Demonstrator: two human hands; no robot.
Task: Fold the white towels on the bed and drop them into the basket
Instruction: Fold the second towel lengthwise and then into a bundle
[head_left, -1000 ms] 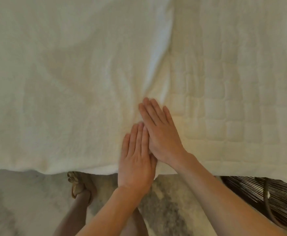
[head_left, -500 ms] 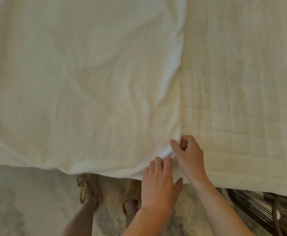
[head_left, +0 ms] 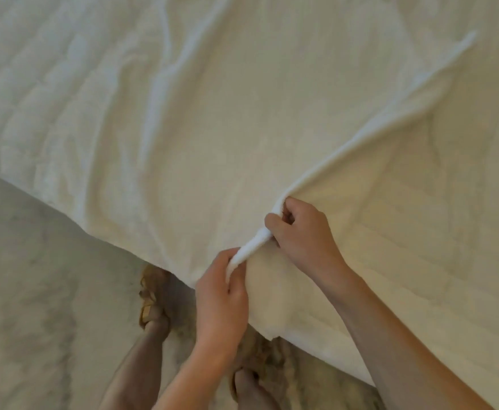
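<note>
From the head camera, our left hand (head_left: 223,294) and right hand (head_left: 300,232) both pinch the near edge of a towel (head_left: 212,137) spread across the bed (head_left: 437,261). Folding is barely begun; no basket is visible.

I stand in a bedroom of a home: a bed (head_left: 420,261) with quilted white cover fills my view, and a pale soft rug (head_left: 35,291) lies under my sandals (head_left: 150,300).
</note>
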